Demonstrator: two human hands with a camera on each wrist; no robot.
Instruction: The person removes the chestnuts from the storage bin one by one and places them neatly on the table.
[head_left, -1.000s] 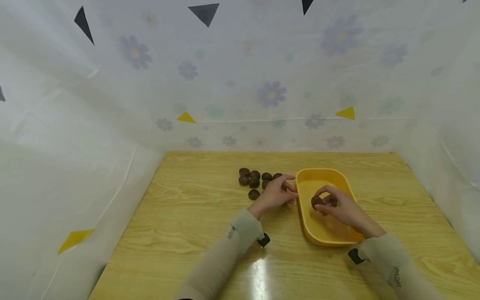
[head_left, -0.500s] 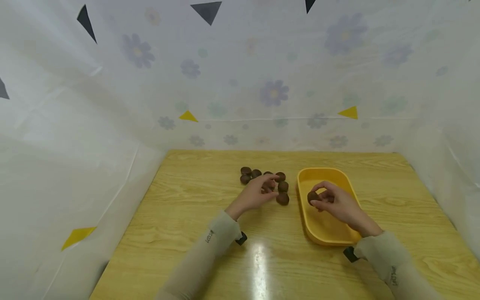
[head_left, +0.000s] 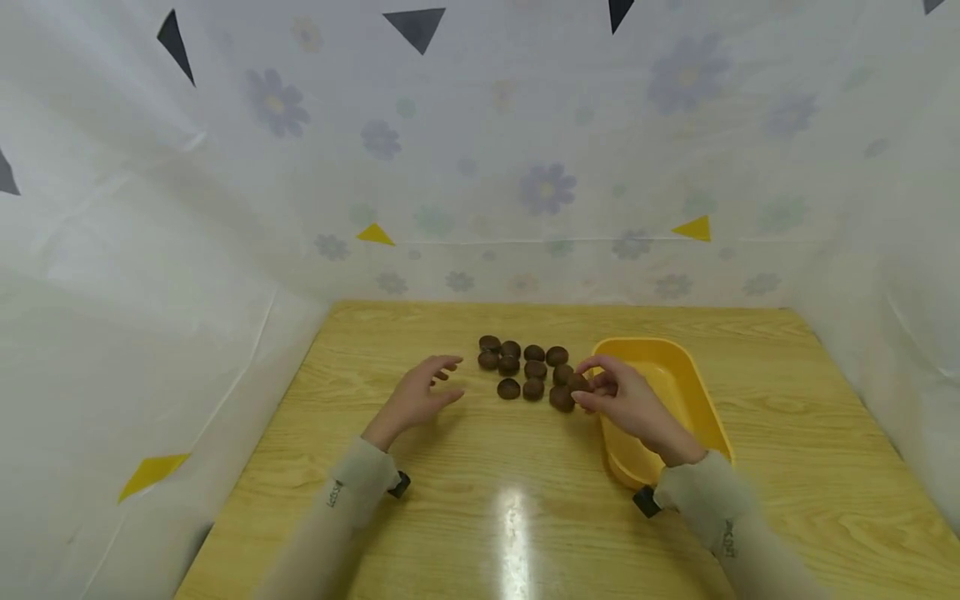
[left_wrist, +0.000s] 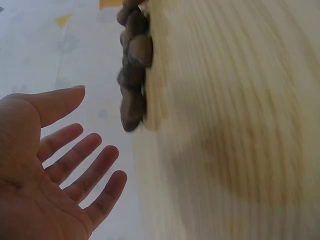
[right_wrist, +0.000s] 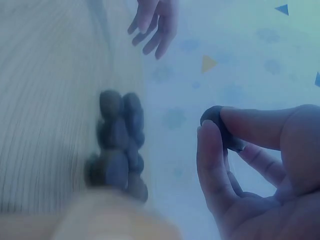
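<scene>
Between thumb and fingers my right hand (head_left: pixel 628 404) pinches a dark brown chestnut (right_wrist: pixel 215 114). In the head view it is over the left rim of a yellow plastic tray (head_left: pixel 716 417), beside the rightmost loose chestnuts (head_left: pixel 562 398). Several more brown chestnuts (head_left: pixel 534 369) lie in rough rows on the table, left of the tray. My left hand (head_left: pixel 416 396) holds nothing, its fingers apart and relaxed, a little left of those rows. The left wrist view shows its open palm (left_wrist: pixel 45 170) facing the row of chestnuts (left_wrist: pixel 139 52).
The wooden table (head_left: pixel 450 517) has a pale flower-print sheet (head_left: pixel 480 192) as a backdrop, with sheets at both sides. Yellow and dark triangles mark the sheets. A black wrist camera (head_left: pixel 647 501) sits at the right cuff, close to the tray's near edge.
My left hand has moved left, from beside the tray across the chestnuts to their far left. My right hand has moved left from over the tray, still pinching the chestnut.
</scene>
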